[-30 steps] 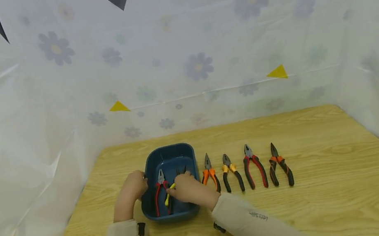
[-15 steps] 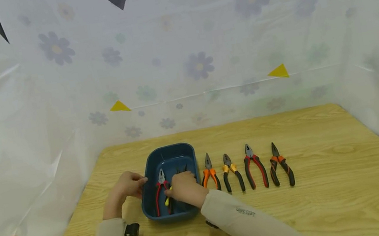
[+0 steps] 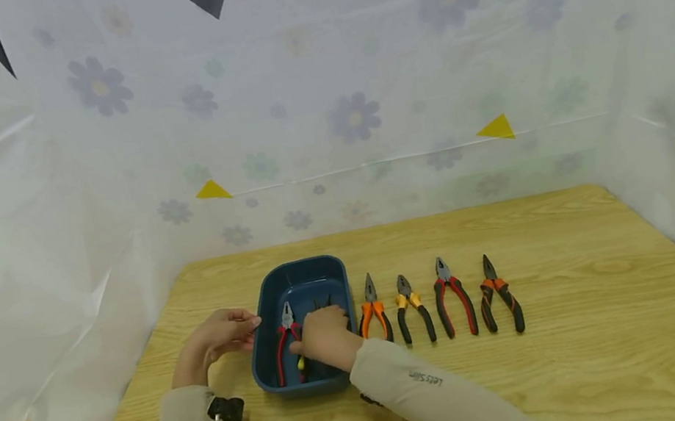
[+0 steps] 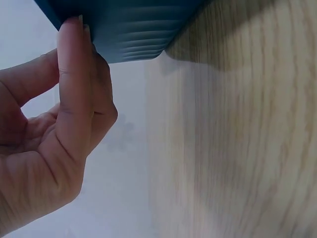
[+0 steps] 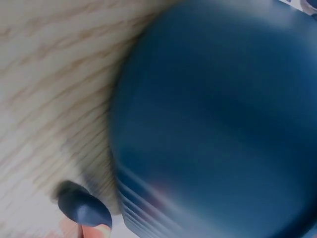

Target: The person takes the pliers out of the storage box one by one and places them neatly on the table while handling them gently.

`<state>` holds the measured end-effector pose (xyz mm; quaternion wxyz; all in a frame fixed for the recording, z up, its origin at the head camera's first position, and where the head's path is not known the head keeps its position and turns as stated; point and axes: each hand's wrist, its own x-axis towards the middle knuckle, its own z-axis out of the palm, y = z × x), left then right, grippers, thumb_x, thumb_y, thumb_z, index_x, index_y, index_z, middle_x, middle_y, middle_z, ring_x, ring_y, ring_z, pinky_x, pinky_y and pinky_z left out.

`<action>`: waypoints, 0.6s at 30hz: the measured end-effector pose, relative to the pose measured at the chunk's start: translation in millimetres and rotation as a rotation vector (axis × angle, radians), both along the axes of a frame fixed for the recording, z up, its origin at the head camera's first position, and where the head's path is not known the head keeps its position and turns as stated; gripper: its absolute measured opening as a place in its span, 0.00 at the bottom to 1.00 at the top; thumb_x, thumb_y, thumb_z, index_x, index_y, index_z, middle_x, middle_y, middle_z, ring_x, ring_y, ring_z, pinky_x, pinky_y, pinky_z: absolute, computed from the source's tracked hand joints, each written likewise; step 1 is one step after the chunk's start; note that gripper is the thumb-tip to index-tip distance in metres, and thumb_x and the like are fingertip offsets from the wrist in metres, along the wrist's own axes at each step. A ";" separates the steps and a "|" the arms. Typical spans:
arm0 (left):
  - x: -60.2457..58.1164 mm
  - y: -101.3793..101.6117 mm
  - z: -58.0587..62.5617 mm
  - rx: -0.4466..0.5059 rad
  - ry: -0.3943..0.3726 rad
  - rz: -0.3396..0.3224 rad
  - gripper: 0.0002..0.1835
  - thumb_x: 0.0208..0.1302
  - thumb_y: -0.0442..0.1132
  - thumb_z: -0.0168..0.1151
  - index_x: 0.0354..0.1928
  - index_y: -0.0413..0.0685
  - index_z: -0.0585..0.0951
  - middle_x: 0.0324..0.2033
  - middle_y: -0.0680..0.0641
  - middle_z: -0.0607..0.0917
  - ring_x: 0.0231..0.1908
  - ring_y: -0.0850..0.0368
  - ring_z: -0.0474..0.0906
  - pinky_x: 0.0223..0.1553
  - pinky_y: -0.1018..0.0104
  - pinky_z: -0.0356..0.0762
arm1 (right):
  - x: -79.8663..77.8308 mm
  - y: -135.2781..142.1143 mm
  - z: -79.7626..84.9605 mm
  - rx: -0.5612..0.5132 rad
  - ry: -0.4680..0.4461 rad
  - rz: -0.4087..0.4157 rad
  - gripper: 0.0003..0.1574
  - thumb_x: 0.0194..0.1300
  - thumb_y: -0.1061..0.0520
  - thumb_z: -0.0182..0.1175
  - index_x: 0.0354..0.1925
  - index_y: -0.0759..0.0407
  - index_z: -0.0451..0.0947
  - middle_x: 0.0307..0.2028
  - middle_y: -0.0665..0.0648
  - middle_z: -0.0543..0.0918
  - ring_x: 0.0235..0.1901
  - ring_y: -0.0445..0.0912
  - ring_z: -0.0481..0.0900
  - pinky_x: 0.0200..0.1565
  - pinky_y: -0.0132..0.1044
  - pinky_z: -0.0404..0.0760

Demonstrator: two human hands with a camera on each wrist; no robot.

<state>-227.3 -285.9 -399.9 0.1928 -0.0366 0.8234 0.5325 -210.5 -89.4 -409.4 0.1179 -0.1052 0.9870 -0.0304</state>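
A blue plastic bin [image 3: 295,275] stands on the table. My left hand [image 3: 224,334] is at its left side, fingers fairly straight, fingertips touching the outer wall in the left wrist view [image 4: 81,99]. Inside the bin, red-and-black pliers [image 3: 280,358] lie with their nose pointing away from me. Beside them my right hand [image 3: 326,335] reaches down over a second pair of pliers and grips it; its yellow handle end [image 3: 301,363] shows under the thumb, and dark tips stick out beyond the fingers. The hand covers the rest. The right wrist view shows only the bin's outside [image 5: 208,124].
To the right of the bin lie orange pliers [image 3: 366,323], yellow-and-black pliers [image 3: 404,322], large red-and-black pliers [image 3: 442,308] and orange-and-black pliers [image 3: 516,314] in a row. White flowered sheeting [image 3: 368,190] encloses the wooden table [image 3: 578,364].
My left hand has loosened from the bin's left rim and drawn slightly left, its fingers straighter. The right hand has shifted a little lower left over the yellow-handled pliers, covering more of the handle.
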 end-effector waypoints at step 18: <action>1.3 6.0 4.6 -0.088 0.002 -0.013 0.12 0.72 0.36 0.52 0.43 0.31 0.76 0.25 0.46 0.75 0.25 0.56 0.76 0.33 0.60 0.83 | 2.2 8.6 -3.1 -0.027 0.032 0.116 0.41 0.56 0.28 0.61 0.44 0.63 0.84 0.49 0.65 0.82 0.52 0.59 0.77 0.55 0.49 0.76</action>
